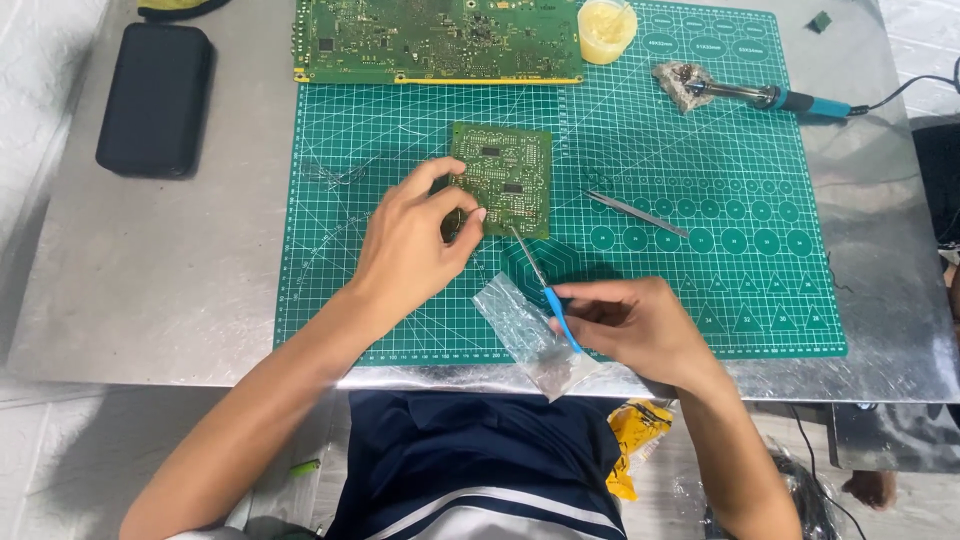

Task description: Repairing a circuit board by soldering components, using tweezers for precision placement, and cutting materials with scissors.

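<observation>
reaching from the near left, the left hand pinches the small green circuit board lying mid-mat; the right hand, palm down, grips blue-handled tweezers angled at the board's near edge.

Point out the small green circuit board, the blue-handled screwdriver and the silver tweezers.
small green circuit board [505, 175], head view, board centre
blue-handled screwdriver [561, 318], head view, blue handle
silver tweezers [637, 214], head view, mid-length
</observation>
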